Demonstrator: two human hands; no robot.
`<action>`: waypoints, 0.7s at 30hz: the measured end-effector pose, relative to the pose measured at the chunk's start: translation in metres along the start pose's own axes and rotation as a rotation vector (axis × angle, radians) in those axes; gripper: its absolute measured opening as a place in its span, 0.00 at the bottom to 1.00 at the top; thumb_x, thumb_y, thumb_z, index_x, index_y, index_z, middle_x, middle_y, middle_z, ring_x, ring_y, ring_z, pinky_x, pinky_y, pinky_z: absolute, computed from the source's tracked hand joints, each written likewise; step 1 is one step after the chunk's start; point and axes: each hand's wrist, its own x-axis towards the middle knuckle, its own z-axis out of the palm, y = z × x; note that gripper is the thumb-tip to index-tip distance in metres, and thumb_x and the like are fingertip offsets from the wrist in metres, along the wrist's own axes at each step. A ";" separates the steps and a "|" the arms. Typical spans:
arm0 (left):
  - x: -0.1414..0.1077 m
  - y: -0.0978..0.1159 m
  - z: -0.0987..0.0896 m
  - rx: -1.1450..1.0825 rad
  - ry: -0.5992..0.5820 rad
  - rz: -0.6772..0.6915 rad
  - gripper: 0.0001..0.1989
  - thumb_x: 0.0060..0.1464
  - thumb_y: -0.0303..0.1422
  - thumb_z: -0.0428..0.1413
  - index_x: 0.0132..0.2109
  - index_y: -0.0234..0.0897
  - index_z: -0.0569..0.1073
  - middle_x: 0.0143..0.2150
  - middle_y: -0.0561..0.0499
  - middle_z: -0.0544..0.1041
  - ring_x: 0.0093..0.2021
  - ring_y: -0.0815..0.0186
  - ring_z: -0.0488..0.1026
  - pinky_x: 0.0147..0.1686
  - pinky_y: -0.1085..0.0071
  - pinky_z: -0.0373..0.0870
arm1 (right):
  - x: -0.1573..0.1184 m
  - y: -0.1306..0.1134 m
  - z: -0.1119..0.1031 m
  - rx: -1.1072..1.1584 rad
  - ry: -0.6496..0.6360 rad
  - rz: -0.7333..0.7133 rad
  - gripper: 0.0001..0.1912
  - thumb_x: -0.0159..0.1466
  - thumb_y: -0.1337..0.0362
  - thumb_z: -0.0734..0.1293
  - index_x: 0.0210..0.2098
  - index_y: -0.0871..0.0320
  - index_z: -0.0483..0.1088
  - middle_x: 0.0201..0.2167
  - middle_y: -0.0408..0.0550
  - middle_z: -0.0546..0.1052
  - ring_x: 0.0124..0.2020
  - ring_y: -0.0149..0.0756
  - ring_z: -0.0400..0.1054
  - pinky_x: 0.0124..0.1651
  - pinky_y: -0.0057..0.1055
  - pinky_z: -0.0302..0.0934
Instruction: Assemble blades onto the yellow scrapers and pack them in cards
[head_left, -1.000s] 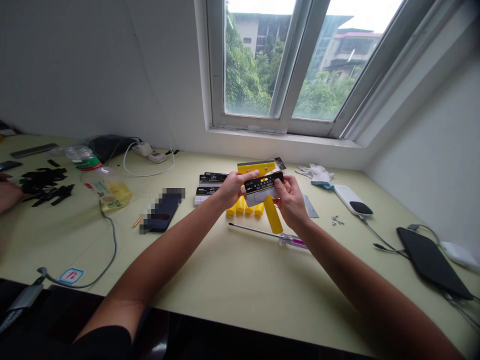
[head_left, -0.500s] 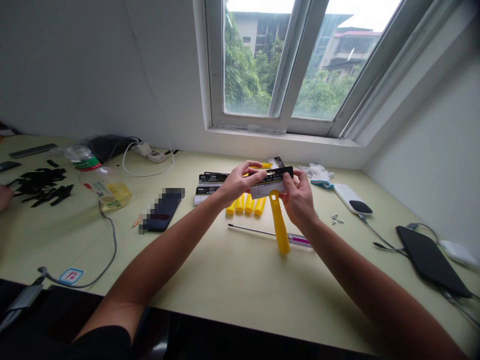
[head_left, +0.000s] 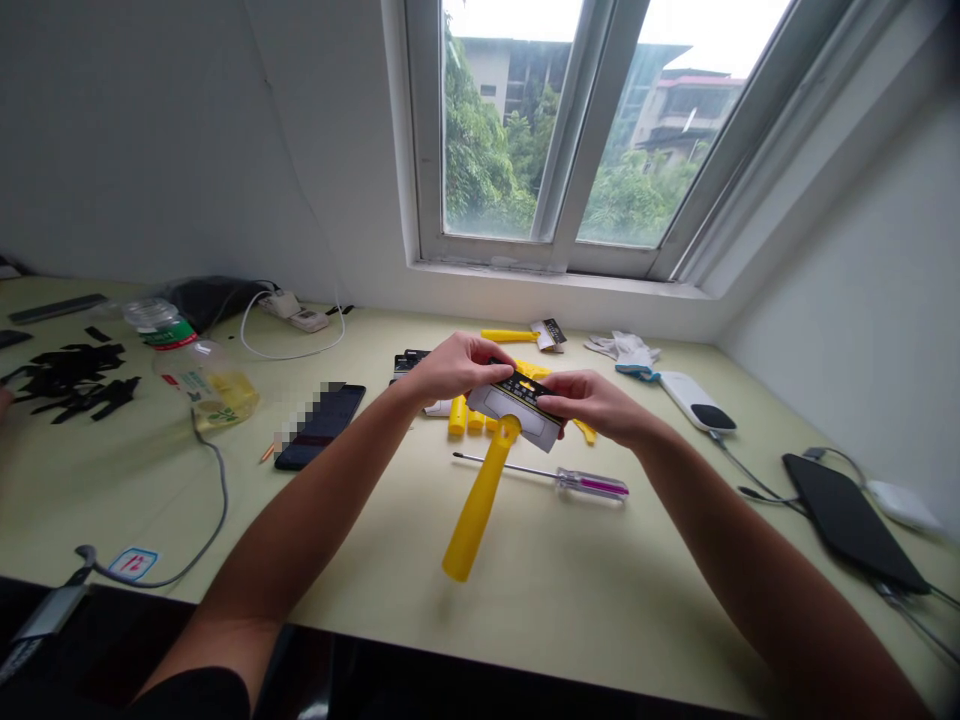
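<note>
Between both hands is a black and white card [head_left: 529,412], tilted down to the right. My left hand [head_left: 463,365] pinches its upper left corner, and my right hand [head_left: 589,402] pinches its right side. From the card hangs a yellow handle [head_left: 480,505], its lower end pointing down and left above the table. Behind the hands lie several yellow handles [head_left: 457,415] and black and white cards [head_left: 410,362], partly hidden. A screwdriver [head_left: 589,484] with a clear and purple grip lies below my right hand.
On the left are a phone [head_left: 322,425], a bottle [head_left: 206,370] of yellow liquid and black strips [head_left: 71,375], with another person's hand [head_left: 4,400] at the edge. At right lie gloves [head_left: 626,350], a white power bank [head_left: 697,400] and a black device [head_left: 855,520].
The card has tilted and moved slightly lower, and the yellow handle has swung down and left. My right hand has turned to lie more sideways. Both hands still hold the card.
</note>
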 end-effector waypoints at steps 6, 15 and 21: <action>0.007 -0.002 -0.012 -0.152 0.190 0.007 0.10 0.48 0.32 0.64 0.39 0.34 0.79 0.34 0.41 0.78 0.27 0.64 0.75 0.17 0.77 0.69 | 0.002 0.005 -0.017 0.144 0.154 -0.006 0.15 0.56 0.55 0.73 0.36 0.61 0.75 0.26 0.45 0.76 0.24 0.31 0.71 0.24 0.26 0.70; 0.012 -0.003 -0.039 -0.163 0.516 0.112 0.04 0.51 0.31 0.60 0.33 0.33 0.76 0.34 0.44 0.76 0.28 0.68 0.73 0.19 0.79 0.68 | 0.081 0.039 -0.089 0.346 0.890 0.118 0.06 0.64 0.69 0.65 0.42 0.61 0.69 0.33 0.48 0.77 0.26 0.29 0.72 0.25 0.25 0.69; 0.014 -0.011 -0.035 -0.072 0.390 0.029 0.07 0.51 0.34 0.60 0.34 0.34 0.76 0.35 0.42 0.76 0.28 0.66 0.74 0.18 0.77 0.69 | 0.131 0.070 -0.093 0.342 1.024 0.299 0.16 0.67 0.60 0.65 0.52 0.61 0.67 0.47 0.51 0.73 0.42 0.37 0.71 0.42 0.38 0.70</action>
